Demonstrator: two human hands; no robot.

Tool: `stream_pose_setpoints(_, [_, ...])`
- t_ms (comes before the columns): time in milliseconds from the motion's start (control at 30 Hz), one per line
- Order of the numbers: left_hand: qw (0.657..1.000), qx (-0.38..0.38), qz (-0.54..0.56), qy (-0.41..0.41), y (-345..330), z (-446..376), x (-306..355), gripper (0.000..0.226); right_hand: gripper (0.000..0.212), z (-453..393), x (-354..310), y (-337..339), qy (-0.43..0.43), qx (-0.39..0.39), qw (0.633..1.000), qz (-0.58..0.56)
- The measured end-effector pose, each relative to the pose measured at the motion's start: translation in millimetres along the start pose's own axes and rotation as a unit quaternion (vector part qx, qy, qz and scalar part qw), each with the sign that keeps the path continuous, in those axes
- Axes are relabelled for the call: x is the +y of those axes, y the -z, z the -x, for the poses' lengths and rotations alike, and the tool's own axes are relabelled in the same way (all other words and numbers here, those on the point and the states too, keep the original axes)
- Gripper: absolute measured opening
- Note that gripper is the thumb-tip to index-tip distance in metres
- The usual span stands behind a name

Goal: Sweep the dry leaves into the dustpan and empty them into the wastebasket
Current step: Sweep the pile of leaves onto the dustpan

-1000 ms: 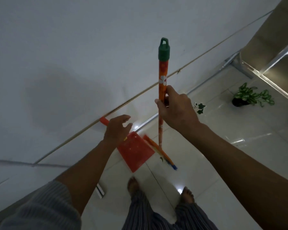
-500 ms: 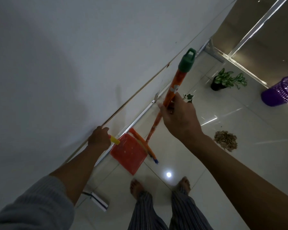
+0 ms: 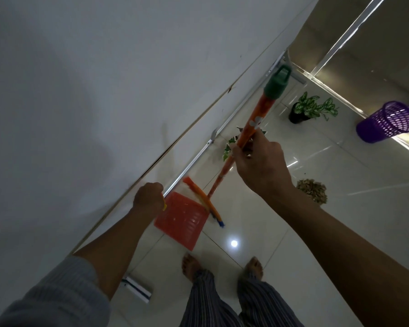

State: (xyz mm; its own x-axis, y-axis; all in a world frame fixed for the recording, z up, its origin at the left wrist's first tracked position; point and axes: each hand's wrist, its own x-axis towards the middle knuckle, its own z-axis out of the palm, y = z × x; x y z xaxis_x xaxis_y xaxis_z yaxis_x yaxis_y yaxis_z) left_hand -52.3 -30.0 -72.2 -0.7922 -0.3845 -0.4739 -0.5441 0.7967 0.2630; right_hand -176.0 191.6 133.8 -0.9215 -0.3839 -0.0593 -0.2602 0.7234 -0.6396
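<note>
A: Hands?
B: Right hand (image 3: 261,165) grips the broom (image 3: 243,138) mid-handle; left hand (image 3: 149,197) wraps the dustpan (image 3: 181,219) handle by the wall.
A: Leaves?
B: Leaf pile (image 3: 313,190) sits well right; wastebasket (image 3: 387,121) beyond. Carry both over, set the pan's lip flat beside the pile.

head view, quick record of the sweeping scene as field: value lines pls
left hand: grips the dustpan handle
right hand: grips the broom shaft
dry leaves: piled on the floor, unswept
wastebasket: purple, standing past the leaves
potted plant: near the wall
</note>
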Motion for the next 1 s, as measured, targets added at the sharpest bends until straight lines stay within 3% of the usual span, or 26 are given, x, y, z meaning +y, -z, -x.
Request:
stream_pose_setpoints(300, [0.998,0.033,-0.032,-0.043,7,32,121,0.009,0.023,23,69,74,0.003,0.061,0.998,0.005])
stream_pose_setpoints(500, [0.998,0.037,-0.05,-0.016,-20,64,212,0.015,0.022,54,151,147,0.026,0.116,0.993,-0.012])
stream_pose_setpoints(1000, [0.997,0.048,0.052,-0.016,-126,89,459,0.017,0.026,89,352,325,0.01,0.151,0.987,-0.06])
